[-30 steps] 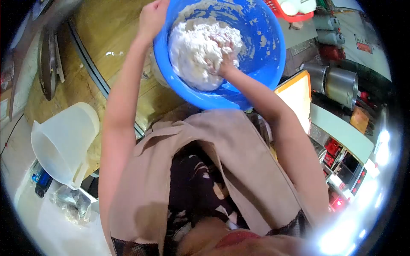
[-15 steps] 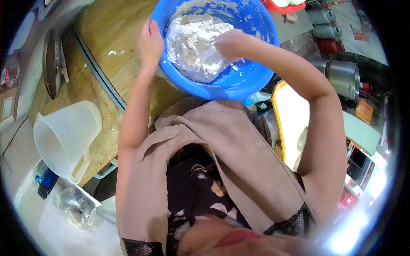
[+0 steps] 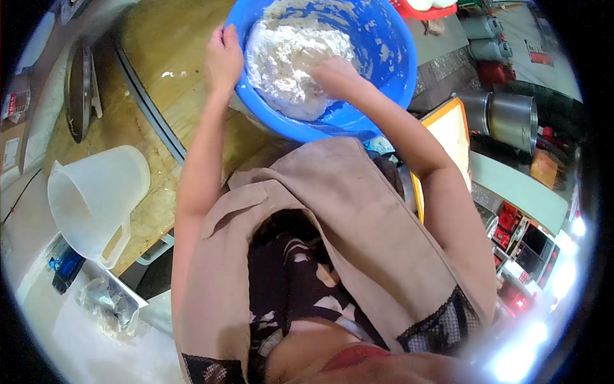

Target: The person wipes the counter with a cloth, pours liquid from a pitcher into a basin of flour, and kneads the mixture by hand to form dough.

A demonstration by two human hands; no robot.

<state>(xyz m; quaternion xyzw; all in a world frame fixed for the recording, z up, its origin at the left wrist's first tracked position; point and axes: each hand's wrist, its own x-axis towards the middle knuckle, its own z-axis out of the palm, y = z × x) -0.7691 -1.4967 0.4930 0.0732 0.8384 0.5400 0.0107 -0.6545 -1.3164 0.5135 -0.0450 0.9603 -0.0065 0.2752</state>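
The left hand (image 3: 224, 59) has its fingers curled over the rim of the blue bowl (image 3: 393, 83); the right hand (image 3: 336, 77) is against the floury dough (image 3: 276, 72) inside the bowl, but from here I can't tell how far its fingers open or what they grip

Two grips (image 3: 224, 61), one blue basin (image 3: 398, 57), one floury mass (image 3: 281, 70), one translucent jug (image 3: 96, 195)

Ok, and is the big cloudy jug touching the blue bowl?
Apart. The head view shows the wooden table and the left forearm between the jug and the blue bowl.
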